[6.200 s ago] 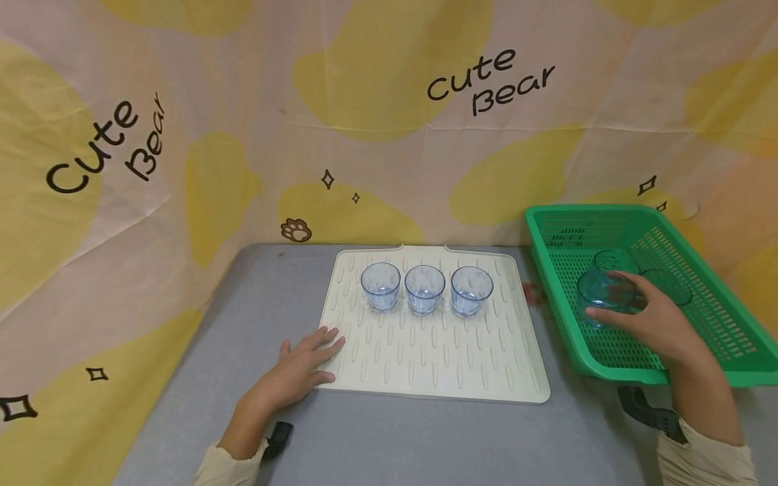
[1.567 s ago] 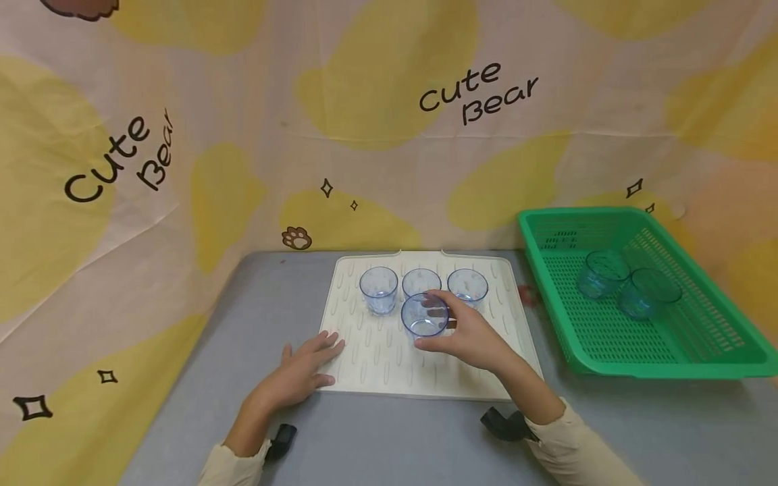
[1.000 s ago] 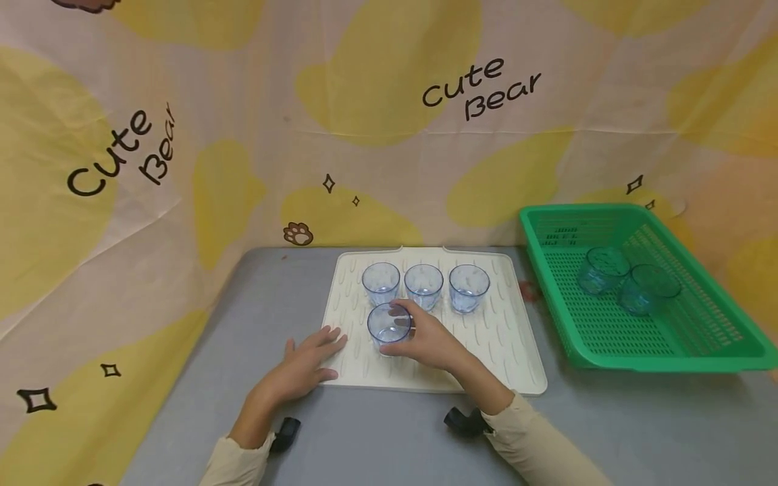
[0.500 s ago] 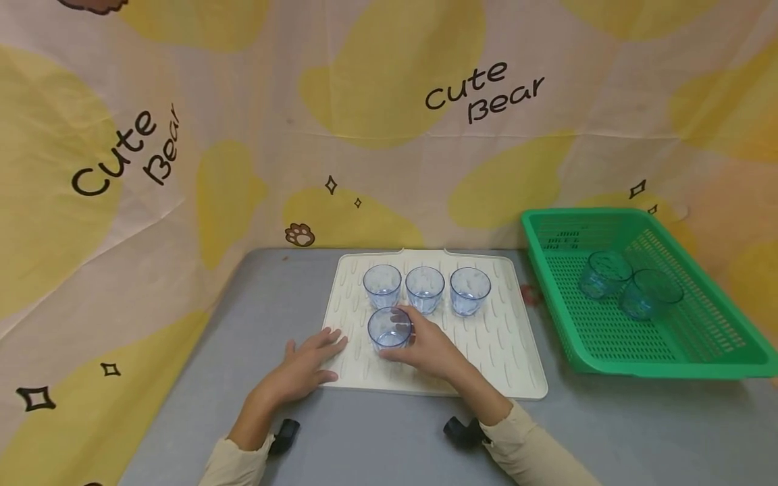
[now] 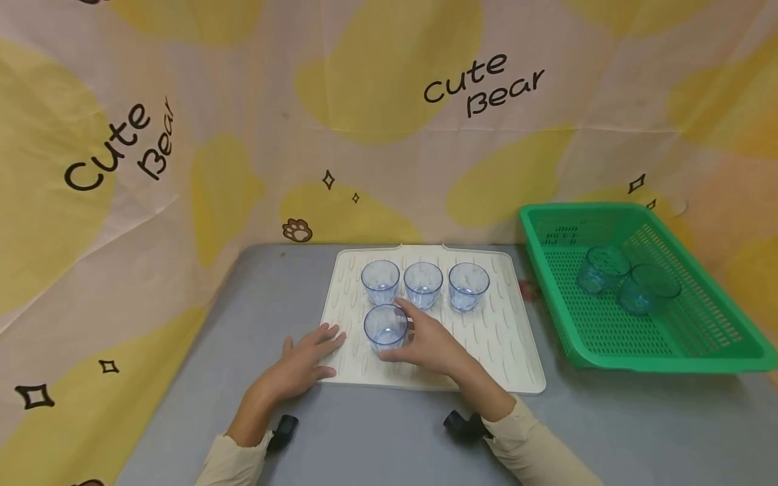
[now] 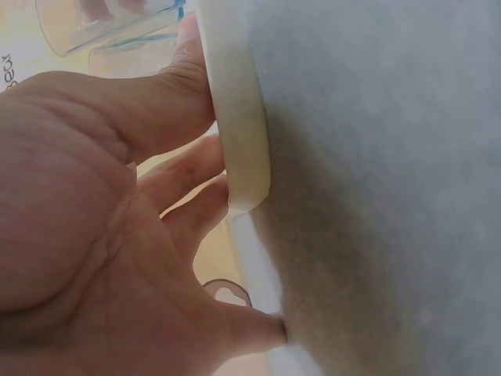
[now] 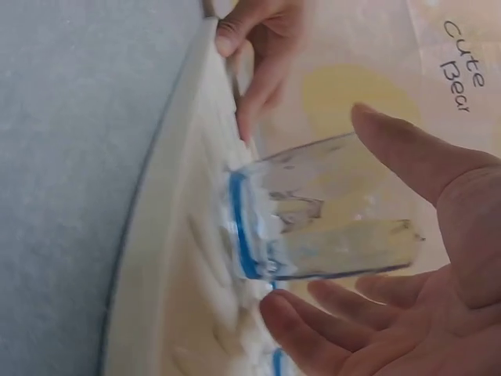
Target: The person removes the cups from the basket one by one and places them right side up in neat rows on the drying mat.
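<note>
A clear bluish glass tumbler (image 5: 385, 331) stands upright on the cream drying mat (image 5: 486, 364), in front of the left glass of a row. My right hand (image 5: 430, 343) is around its right side, thumb and fingers spread; the right wrist view shows them apart from the glass wall (image 7: 329, 211). Fingers of my left hand (image 5: 299, 366) lie spread on the mat's left front edge, its thumb by the front edge. Behind are three matching glasses, the left glass (image 5: 380, 283), the middle glass (image 5: 423, 287) and the right glass (image 5: 469, 287).
To the right stands a green slotted basket (image 5: 668, 366) with two glasses inside, a rear glass (image 5: 602, 271) and a front glass (image 5: 638, 293). Grey cloth (image 5: 365, 432) covers the table. A printed curtain (image 5: 377, 162) hangs behind and to the left.
The right hand has taken a glass from the basket to the mat and moved it left, in front of the row. Its fingers have since spread off the glass. The left hand stays put.
</note>
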Tool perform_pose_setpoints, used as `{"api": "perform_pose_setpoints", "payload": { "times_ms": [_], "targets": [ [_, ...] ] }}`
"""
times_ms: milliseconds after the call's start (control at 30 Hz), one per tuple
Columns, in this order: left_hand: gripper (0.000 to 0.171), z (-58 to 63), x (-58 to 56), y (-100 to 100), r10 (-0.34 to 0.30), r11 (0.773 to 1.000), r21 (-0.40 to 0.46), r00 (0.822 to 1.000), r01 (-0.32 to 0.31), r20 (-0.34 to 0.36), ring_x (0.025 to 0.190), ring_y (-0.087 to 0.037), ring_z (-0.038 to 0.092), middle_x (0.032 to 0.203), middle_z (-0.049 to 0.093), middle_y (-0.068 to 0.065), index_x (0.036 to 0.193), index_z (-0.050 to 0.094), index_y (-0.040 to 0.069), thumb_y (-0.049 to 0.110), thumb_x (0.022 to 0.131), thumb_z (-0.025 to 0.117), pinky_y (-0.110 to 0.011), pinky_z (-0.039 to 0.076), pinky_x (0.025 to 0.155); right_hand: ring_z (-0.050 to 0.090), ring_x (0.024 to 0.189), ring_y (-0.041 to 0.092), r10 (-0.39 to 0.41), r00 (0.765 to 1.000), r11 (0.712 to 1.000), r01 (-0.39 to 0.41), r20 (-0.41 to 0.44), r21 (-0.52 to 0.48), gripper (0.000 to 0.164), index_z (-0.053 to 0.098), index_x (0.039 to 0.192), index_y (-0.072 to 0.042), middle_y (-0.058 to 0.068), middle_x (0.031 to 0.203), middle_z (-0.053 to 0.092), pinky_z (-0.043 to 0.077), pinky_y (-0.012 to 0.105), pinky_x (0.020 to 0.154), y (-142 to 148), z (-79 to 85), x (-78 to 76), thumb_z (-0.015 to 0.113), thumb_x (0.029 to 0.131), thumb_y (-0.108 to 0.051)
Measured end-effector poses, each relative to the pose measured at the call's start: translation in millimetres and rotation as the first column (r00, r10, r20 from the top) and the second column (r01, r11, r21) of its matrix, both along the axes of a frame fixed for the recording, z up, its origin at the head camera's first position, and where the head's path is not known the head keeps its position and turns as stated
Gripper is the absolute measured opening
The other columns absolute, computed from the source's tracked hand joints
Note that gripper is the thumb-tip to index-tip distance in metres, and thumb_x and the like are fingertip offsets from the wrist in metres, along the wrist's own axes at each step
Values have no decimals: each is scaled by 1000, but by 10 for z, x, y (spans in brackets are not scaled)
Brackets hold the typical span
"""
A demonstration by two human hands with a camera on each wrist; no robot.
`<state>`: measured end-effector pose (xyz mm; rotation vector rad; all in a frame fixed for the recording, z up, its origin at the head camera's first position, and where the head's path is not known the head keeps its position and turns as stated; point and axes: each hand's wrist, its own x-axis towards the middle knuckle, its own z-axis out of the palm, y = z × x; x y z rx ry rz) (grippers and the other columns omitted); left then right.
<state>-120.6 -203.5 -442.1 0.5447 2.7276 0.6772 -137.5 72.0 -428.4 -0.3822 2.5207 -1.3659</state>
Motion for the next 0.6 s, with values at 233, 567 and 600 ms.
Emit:
{"api": "perform_pose_setpoints", "payload": {
  "times_ms": [233,567,600],
  "targets": [
    [65,11,-15,-16,-17,1000,-10,1000,17,-18,151,-40,24,160,37,-14,149,47,10,18,89,71,-83,2,105,50,139,30,43,999,999,-43,3,21,108,27,158,-13,5,158,41,47,48,107,129,138,74,89,72,-35],
    [64,11,-15,-40,-15,1000,0,1000,15,-20,152,-40,23,160,36,-14,149,46,9,17,90,70,-83,0,105,51,135,37,69,992,987,-52,-109,154,97,32,156,-14,9,159,39,45,54,107,729,458,218,83,79,-43],
    [64,9,-15,-41,-15,1000,-2,1000,15,-18,152,-40,23,160,36,-14,149,46,10,17,90,70,-83,0,105,52,134,39,65,988,988,-44,-137,149,95,33,156,-13,11,159,39,46,54,105,830,493,230,81,80,-44]
  ]
}}
